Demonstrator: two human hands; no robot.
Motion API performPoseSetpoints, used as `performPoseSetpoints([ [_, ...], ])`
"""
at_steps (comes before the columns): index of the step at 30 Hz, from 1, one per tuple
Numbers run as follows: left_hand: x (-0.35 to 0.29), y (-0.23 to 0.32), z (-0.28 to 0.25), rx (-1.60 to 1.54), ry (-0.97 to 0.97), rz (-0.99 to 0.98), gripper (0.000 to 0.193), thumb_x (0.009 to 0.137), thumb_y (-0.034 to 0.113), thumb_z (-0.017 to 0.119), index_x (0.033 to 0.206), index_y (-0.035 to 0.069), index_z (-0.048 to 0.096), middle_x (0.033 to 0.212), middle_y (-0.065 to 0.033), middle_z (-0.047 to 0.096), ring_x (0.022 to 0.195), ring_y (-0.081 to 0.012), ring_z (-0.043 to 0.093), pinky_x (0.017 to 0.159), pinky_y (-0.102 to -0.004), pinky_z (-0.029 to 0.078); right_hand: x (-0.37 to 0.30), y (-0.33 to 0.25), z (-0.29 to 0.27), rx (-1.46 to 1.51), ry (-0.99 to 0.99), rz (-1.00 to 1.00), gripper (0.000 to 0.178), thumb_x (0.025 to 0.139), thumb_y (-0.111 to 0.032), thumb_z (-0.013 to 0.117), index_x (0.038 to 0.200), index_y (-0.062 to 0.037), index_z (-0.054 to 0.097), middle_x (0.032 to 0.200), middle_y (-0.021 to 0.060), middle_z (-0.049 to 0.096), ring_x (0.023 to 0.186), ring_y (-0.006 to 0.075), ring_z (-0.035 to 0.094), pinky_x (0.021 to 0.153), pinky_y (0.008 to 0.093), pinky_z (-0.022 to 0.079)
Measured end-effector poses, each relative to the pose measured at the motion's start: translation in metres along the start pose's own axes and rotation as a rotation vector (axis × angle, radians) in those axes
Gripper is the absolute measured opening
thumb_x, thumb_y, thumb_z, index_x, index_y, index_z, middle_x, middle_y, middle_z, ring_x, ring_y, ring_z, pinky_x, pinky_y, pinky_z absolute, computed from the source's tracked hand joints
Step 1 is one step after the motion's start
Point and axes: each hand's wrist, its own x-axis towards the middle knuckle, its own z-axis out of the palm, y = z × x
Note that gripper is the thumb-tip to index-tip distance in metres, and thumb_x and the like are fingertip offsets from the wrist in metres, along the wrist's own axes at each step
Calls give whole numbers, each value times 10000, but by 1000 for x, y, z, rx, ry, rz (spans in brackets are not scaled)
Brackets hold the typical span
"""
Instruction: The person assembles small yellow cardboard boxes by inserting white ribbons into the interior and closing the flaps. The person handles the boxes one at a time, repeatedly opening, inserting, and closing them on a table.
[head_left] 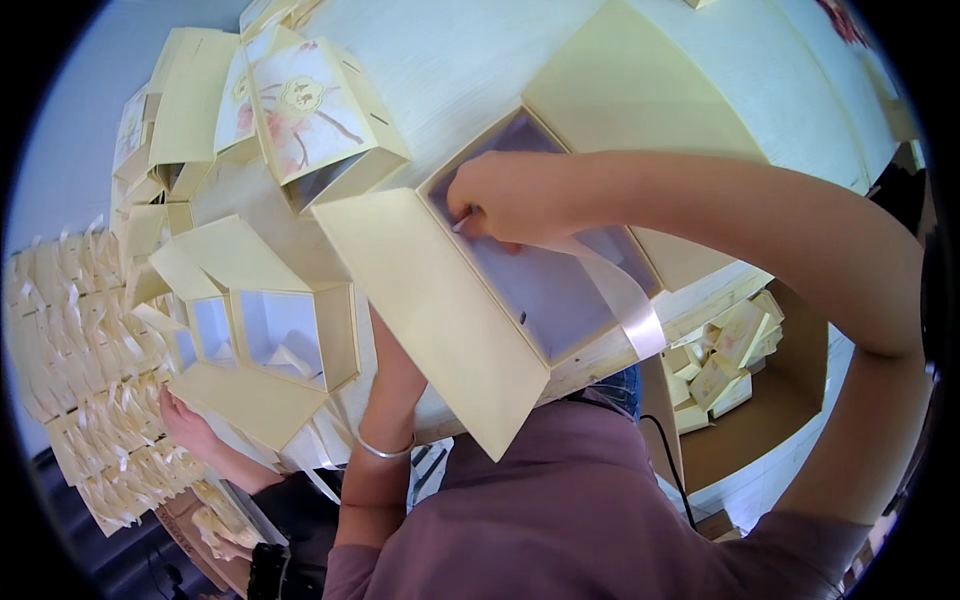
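Note:
A cream gift box [440, 300] with a pale lilac inside lies open before me, its flaps folded out to both sides. My right hand [515, 200] reaches into it, fingers curled closed on a white ribbon [625, 305]. From near that hand the ribbon runs across the inside and over the box's near edge. A small dark spot [522, 318] shows on the inner surface. My left forearm, wearing a silver bangle [385, 450], goes up behind the left flap, which hides the hand and its fingers.
Another person's hand [190, 425] is beside an open cream box [275, 335] at left. Floral-printed boxes [305, 110] stand at the far left, above rows of ribboned boxes [90, 340]. At right, below the white table [450, 60], a cardboard carton [760, 440] contains small cream boxes.

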Motion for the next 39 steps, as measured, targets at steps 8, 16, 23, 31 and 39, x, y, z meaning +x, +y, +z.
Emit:
performPoseSetpoints([
  [8,21,3,12,-185,216,-155,249,861,120,440,1081,7,418,974,-97,546,887,-176,550,760,-286,447,-82,-25,-4,975,312,-252,496,706,-93,510,1152,59,358,669,108,585,667,182,564,683,285,430],
  [16,29,-9,-3,-1085,81,-523,102,866,143,414,893,45,430,953,-109,541,948,-229,526,804,-356,431,-286,31,-38,850,907,-1256,425,816,26,404,1237,31,344,1327,209,261,1254,316,223,1041,451,174],
  [23,30,-15,-6,-1170,101,-498,120,868,150,408,927,51,439,998,-128,527,983,-233,503,843,-357,410,-408,105,-99,463,1824,-570,327,877,-112,411,1174,24,428,1177,166,463,1112,265,435,964,352,336],
  [31,10,31,-6,-769,489,68,67,874,72,368,936,56,386,878,-100,548,924,-209,512,871,-339,391,-304,2,-96,344,1259,-480,271,862,-212,449,1032,-18,533,699,11,472,562,70,390,583,178,353],
  [39,3,0,1,72,133,73,417,730,51,573,1099,45,378,1001,-92,449,963,-208,443,838,-329,370,-97,-26,8,-523,469,-97,71,739,-45,510,707,4,550,672,187,544,696,348,533,627,403,417],
])
